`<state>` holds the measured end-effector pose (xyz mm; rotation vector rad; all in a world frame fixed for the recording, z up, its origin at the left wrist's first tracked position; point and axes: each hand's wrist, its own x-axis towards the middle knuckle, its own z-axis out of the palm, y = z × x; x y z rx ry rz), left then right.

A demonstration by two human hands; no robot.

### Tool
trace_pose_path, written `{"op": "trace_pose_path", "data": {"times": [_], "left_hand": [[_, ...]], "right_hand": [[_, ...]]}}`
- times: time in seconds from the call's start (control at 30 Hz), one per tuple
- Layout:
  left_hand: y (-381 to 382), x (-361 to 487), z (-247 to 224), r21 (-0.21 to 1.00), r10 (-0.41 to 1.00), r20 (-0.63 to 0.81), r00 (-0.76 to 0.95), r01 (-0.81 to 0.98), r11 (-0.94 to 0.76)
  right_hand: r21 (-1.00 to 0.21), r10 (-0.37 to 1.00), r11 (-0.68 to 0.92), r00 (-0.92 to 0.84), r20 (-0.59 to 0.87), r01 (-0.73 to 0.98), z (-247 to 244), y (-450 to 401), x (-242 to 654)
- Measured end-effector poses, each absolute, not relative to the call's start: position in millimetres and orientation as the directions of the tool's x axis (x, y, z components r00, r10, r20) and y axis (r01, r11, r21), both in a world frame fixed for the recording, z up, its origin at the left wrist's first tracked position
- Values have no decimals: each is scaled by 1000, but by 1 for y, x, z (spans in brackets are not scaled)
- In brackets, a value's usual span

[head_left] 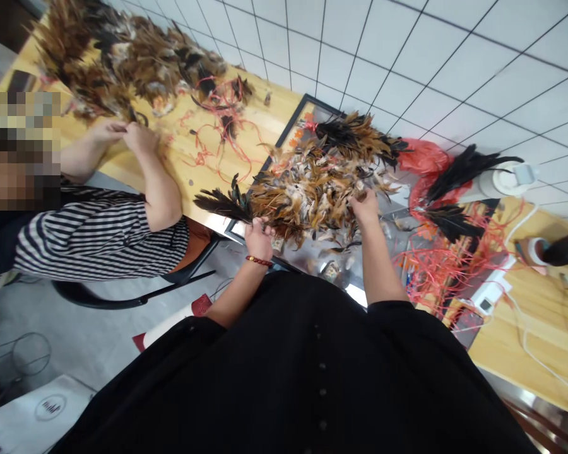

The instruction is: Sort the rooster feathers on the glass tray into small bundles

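Observation:
A large pile of brown and cream feathers [312,189] covers a black-framed glass panel [303,104]. My left hand [259,238], with a beaded bracelet at the wrist, is closed at the pile's near left edge on the base of a dark feather bunch [222,203] that fans out leftward. At the right side of the pile, my right hand [365,205] pinches with thumb and fingers; a small feather seems to be between them. Behind the pile lies a tied black and brown feather bundle [360,135].
To the right are red plastic string [440,271], a red bag [421,156], black feathers [468,170] and a white power strip [492,287]. On the left, another person's hands [127,133] work beside more feathers [142,57]. A black chair [189,274] stands below.

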<state>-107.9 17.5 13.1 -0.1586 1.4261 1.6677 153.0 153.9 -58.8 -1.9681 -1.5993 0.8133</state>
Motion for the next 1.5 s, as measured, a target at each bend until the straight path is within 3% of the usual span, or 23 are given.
{"op": "trace_pose_path", "data": {"times": [0.1, 0.17, 0.23, 0.3, 0.4, 0.47, 0.63, 0.8, 1.03, 1.23, 1.4, 1.5], "left_hand": [[18, -107, 12, 725, 547, -605, -578, -684, 79], [18, -106, 11, 731, 557, -603, -571, -676, 97], [18, -105, 10, 733, 561, -604, -566, -670, 114], [17, -106, 10, 733, 560, -605, -566, -671, 114], [15, -111, 11, 733, 563, -605, -563, -670, 117], [13, -115, 11, 738, 572, -596, -564, -665, 114], [9, -124, 7, 735, 549, -599, -582, -672, 89], [13, -124, 5, 722, 521, -618, -588, -687, 82], [17, -119, 8, 720, 538, -612, -579, -690, 77], [16, -123, 7, 710, 548, -616, -565, -700, 75], [17, -128, 11, 720, 550, -602, -579, -692, 60], [18, -127, 13, 719, 549, -604, -578, -693, 62]], "right_hand": [[-558, 984, -168, 175, -41, 813, -35, 130, 124], [-540, 992, 93, -125, -23, 837, -22, 115, 88], [-499, 893, 354, -444, -70, 791, -17, 110, 51], [-464, 778, 471, -601, -182, 750, -20, 114, 25], [-437, 697, 465, -623, -356, 770, -32, 129, 17], [-443, 694, 459, -622, -363, 770, -39, 137, 28], [-529, 761, 469, -628, -164, 707, -38, 136, 84], [-637, 871, 382, -491, 5, 670, -26, 134, 129], [-689, 946, 302, -297, 131, 659, -33, 152, 107], [-754, 839, 369, -544, 20, 543, -42, 141, 67], [-737, 837, 397, -545, 46, 548, -35, 78, 80], [-787, 727, 416, -686, -14, 456, -39, 34, 103]]}}
